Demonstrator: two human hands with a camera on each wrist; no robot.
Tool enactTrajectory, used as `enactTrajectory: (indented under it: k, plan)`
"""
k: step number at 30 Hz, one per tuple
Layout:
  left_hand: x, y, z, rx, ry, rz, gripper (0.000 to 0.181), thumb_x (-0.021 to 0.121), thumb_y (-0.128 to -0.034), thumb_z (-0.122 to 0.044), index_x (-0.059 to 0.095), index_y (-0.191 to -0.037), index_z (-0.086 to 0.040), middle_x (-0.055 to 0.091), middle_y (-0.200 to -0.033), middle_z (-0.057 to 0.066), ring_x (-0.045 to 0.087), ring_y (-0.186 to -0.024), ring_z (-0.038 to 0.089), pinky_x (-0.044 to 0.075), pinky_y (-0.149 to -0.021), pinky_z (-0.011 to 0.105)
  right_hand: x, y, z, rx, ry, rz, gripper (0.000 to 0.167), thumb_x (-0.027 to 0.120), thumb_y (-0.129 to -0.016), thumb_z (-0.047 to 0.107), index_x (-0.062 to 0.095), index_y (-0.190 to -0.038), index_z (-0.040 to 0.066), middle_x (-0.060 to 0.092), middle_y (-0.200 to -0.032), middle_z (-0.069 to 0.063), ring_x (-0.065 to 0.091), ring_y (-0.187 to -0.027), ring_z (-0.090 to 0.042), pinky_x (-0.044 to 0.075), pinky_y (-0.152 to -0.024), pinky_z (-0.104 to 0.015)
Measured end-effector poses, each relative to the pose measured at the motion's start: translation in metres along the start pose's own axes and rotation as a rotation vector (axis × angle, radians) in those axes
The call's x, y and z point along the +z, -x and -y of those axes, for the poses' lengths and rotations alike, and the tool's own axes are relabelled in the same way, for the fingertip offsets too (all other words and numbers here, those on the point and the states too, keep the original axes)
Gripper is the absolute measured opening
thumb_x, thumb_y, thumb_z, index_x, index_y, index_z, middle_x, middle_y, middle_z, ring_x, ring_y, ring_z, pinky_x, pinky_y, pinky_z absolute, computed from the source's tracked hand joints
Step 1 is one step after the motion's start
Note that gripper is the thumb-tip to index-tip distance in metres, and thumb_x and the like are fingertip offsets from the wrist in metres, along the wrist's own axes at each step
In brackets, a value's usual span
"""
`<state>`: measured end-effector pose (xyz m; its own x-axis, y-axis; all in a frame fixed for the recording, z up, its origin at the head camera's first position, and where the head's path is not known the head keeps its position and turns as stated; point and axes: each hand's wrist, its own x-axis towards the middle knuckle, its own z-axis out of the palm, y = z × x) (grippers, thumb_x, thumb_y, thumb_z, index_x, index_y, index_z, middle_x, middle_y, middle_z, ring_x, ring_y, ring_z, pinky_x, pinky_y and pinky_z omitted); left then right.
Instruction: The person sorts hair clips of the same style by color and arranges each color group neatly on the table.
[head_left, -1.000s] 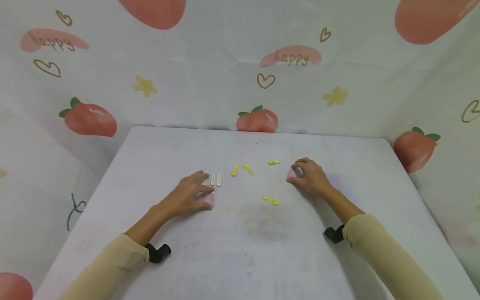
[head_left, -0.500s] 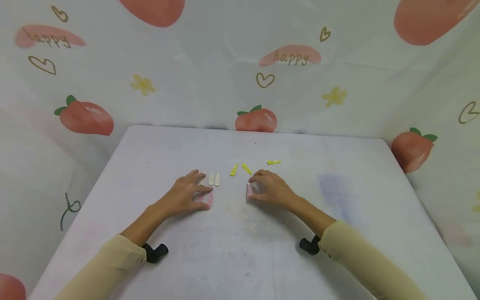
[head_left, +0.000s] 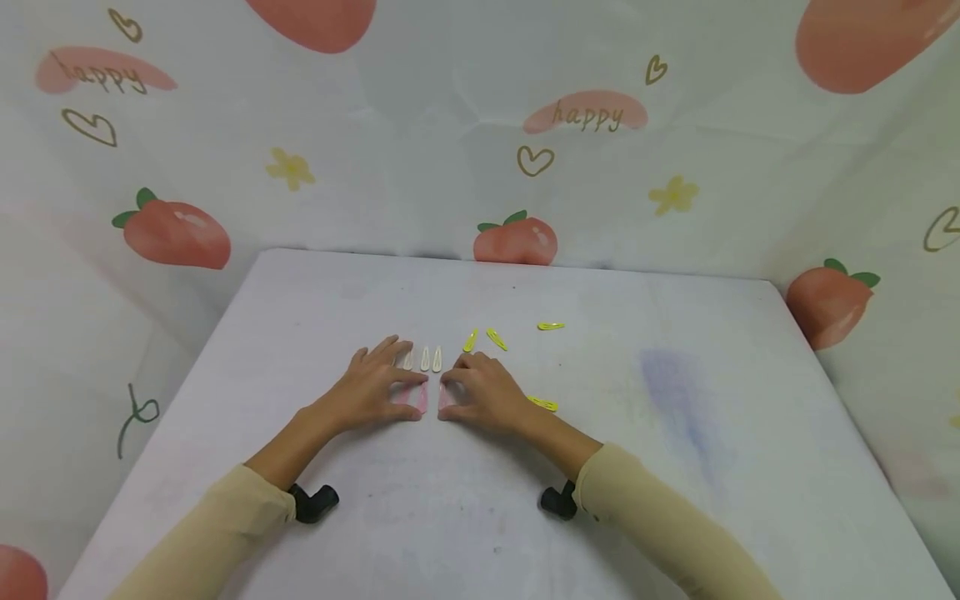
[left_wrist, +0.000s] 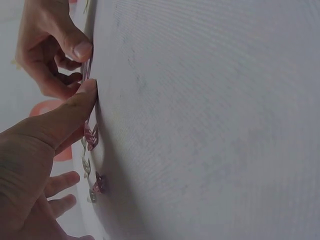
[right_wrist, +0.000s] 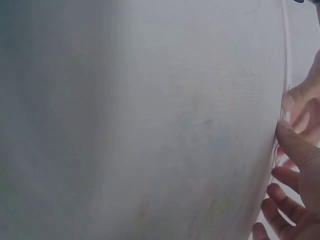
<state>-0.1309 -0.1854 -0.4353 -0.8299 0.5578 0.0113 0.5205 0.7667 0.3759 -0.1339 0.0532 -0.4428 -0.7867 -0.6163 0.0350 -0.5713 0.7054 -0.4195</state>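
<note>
In the head view the left hand (head_left: 363, 390) pinches a pink hair clip (head_left: 423, 398) upright on the table, thumb at its near end and a finger at its far end. Just across a narrow gap, the right hand (head_left: 489, 393) pinches another pink clip (head_left: 444, 397) the same way. More pink shows behind the left fingers. White clips (head_left: 425, 359) stand in a row above the left hand, one partly covered by its fingers. In the left wrist view, pink clips (left_wrist: 91, 136) lie beyond the left thumb. The right wrist view shows both hands' fingertips close together.
Yellow clips (head_left: 497, 338) lie above and right of the right hand, one (head_left: 551, 327) farther back and one (head_left: 543, 403) beside the right wrist. A printed cloth hangs behind the white table (head_left: 480, 517).
The right hand has moved left across the table with its pink clip, from the right side to beside the left hand. The left hand has stayed nearly still.
</note>
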Motion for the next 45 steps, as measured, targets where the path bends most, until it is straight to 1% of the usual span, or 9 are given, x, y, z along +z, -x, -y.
enactTrajectory:
  k: [5,10,13,16,24,30,38,42,45]
  plan:
    - [-0.001,0.0,0.001,-0.011,0.008,0.004,0.055,0.086,-0.0732,-0.043,0.074,-0.121,-0.018,0.042,-0.15,0.021,0.025,-0.144,0.046,0.02,-0.103,0.078,-0.002,-0.003,0.003,0.002,0.006,0.005,0.05,0.082,-0.08,0.046,0.073,-0.12,0.018,0.062,-0.106,0.002,0.053,-0.1,-0.016,0.045,-0.086,-0.034]
    - [-0.001,0.0,0.0,-0.011,0.009,0.008,0.055,0.086,-0.0732,-0.043,0.074,-0.121,-0.018,0.043,-0.149,0.023,0.026,-0.144,0.047,0.021,-0.103,0.077,-0.007,-0.003,0.002,0.016,-0.009,0.049,0.054,0.084,-0.077,0.045,0.072,-0.12,0.016,0.062,-0.109,0.0,0.056,-0.104,-0.018,0.046,-0.091,-0.035]
    - [-0.001,0.0,0.0,-0.022,0.012,0.019,0.056,0.086,-0.0736,-0.044,0.074,-0.121,-0.018,0.043,-0.149,0.023,0.026,-0.144,0.046,0.02,-0.104,0.076,-0.015,0.004,-0.004,0.052,-0.018,0.091,0.056,0.084,-0.077,0.045,0.071,-0.122,0.015,0.063,-0.113,0.0,0.056,-0.107,-0.017,0.047,-0.094,-0.036]
    - [-0.001,0.0,-0.001,-0.029,0.02,0.023,0.056,0.086,-0.0733,-0.045,0.074,-0.121,-0.018,0.043,-0.15,0.022,0.025,-0.145,0.045,0.02,-0.105,0.076,-0.026,0.018,-0.017,0.084,-0.021,0.11,0.054,0.084,-0.078,0.044,0.071,-0.123,0.015,0.063,-0.116,0.0,0.056,-0.108,-0.017,0.047,-0.095,-0.036]
    - [-0.001,0.0,-0.002,-0.011,0.006,0.005,0.055,0.086,-0.0736,-0.043,0.075,-0.12,-0.017,0.044,-0.149,0.022,0.027,-0.144,0.045,0.02,-0.103,0.077,-0.047,0.07,-0.066,0.096,-0.007,0.036,0.043,0.084,-0.079,0.036,0.074,-0.114,0.012,0.063,-0.104,0.004,0.057,-0.096,-0.013,0.049,-0.084,-0.035]
    - [-0.001,0.001,-0.002,-0.01,-0.006,0.008,0.055,0.085,-0.075,-0.044,0.074,-0.121,-0.017,0.044,-0.149,0.022,0.027,-0.144,0.045,0.021,-0.104,0.076,-0.052,0.095,-0.083,0.042,-0.04,-0.022,0.031,0.084,-0.08,0.028,0.075,-0.104,0.011,0.063,-0.098,0.005,0.057,-0.092,-0.012,0.05,-0.082,-0.035]
    - [-0.002,-0.001,-0.002,0.0,-0.017,0.011,0.056,0.086,-0.074,-0.044,0.074,-0.122,-0.016,0.042,-0.15,0.022,0.026,-0.145,0.044,0.019,-0.106,0.074,-0.05,0.105,-0.084,0.025,-0.08,-0.062,0.015,0.084,-0.081,0.023,0.075,-0.091,0.016,0.062,-0.094,0.008,0.059,-0.097,-0.014,0.051,-0.086,-0.039]
    - [-0.003,-0.002,-0.003,0.033,-0.026,0.003,0.056,0.088,-0.0727,-0.04,0.074,-0.119,-0.013,0.043,-0.15,0.022,0.026,-0.144,0.044,0.023,-0.106,0.072,-0.048,0.106,-0.083,0.016,-0.096,-0.067,0.02,0.086,-0.078,0.026,0.075,-0.091,0.016,0.063,-0.095,0.007,0.059,-0.1,-0.016,0.051,-0.089,-0.04]
    - [-0.004,-0.002,-0.004,0.055,-0.025,0.001,0.056,0.088,-0.0729,-0.039,0.074,-0.119,-0.011,0.044,-0.149,0.022,0.028,-0.144,0.044,0.028,-0.107,0.068,-0.048,0.104,-0.083,0.012,-0.1,-0.071,0.031,0.088,-0.075,0.031,0.074,-0.097,0.014,0.064,-0.1,0.006,0.059,-0.103,-0.018,0.05,-0.091,-0.042]
